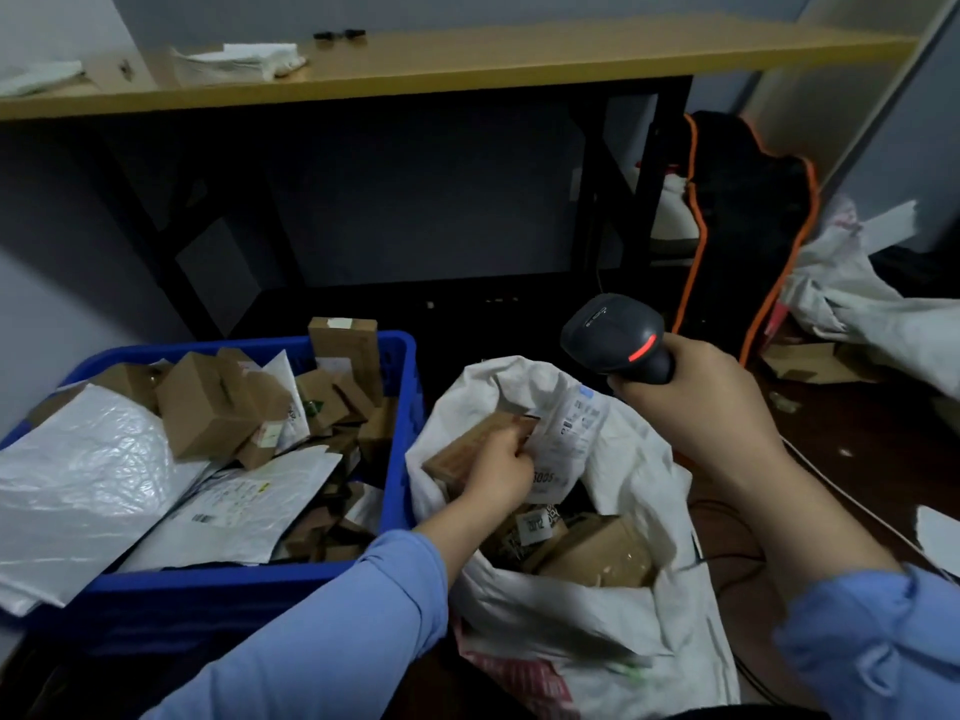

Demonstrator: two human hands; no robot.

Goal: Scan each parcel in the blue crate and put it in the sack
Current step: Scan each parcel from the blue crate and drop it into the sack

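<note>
Blue crate (400, 402), white sack (639, 459), brown cardboard parcels (208, 407), black scanner (613, 330) with red light, light-blue sleeves (363, 615)

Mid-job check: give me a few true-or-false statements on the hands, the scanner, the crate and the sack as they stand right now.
1. The right hand grips the barcode scanner. True.
2. The left hand holds nothing. False: its fingers hold a cardboard parcel at the mouth of the white sack.
3. The blue crate has no parcels in it. False: cardboard boxes and white mailers fill it.
4. Other parcels lie inside the sack. True.
5. The crate stands to the right of the sack. False: it stands to its left.
</note>
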